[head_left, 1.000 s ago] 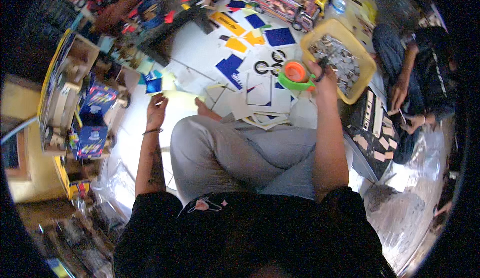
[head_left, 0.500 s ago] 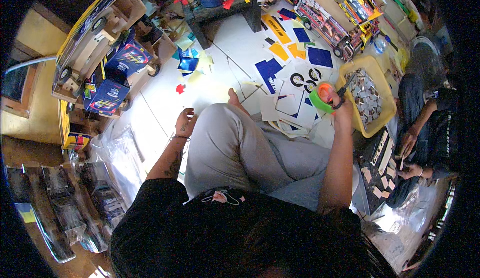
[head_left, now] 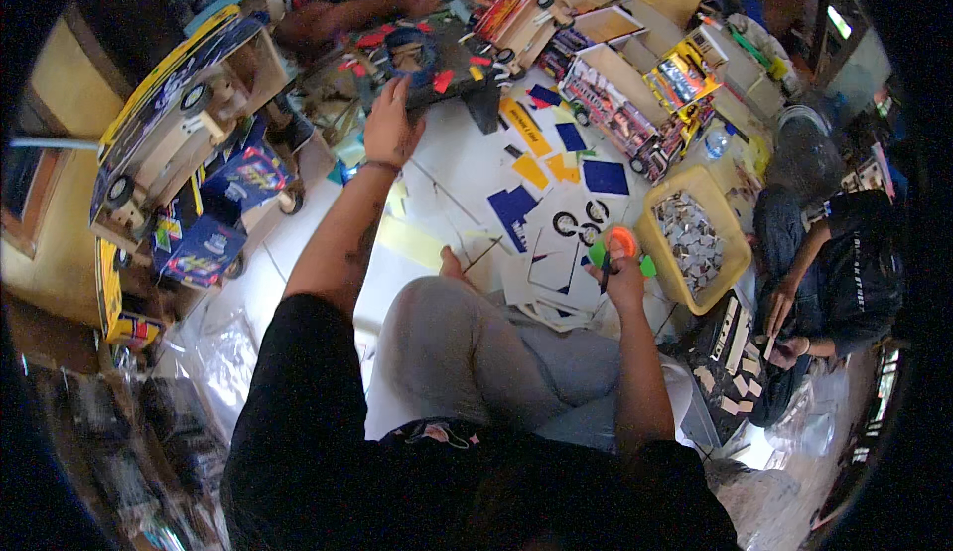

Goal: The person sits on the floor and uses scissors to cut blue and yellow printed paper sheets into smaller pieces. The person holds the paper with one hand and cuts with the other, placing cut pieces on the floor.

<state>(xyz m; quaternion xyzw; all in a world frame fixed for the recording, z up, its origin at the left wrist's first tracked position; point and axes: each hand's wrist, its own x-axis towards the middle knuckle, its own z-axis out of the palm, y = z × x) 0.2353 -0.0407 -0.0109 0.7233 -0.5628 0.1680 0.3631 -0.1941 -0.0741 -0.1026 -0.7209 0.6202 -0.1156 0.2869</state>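
My left hand [head_left: 394, 132] reaches far forward, fingers stretched out, at the near edge of a low dark table [head_left: 481, 109]. On that table lie a blue ring-shaped roll [head_left: 411, 53] and small red scraps [head_left: 444, 81]. No object shows in the left hand. My right hand [head_left: 626, 283] is closed around dark scissors [head_left: 605, 271], partly hidden by the fingers. Just beyond it is an orange round item [head_left: 621, 242], with green pieces [head_left: 647, 266] beside it. White sheets [head_left: 536, 288] and several black-and-white wheel-shaped cutouts [head_left: 594, 211] lie to its left.
A yellow bin [head_left: 736, 271] of small pale pieces stands right of my right hand. Toy trucks [head_left: 615, 94] line the back right, others [head_left: 184, 144] the left. Blue sheets [head_left: 605, 178] and yellow ones lie ahead. Another person [head_left: 834, 263] handles wooden pieces at right.
My left hand has moved from beside my knee forward to the low table. My right hand has shifted slightly left, and the scissors have turned. The view has shifted too.
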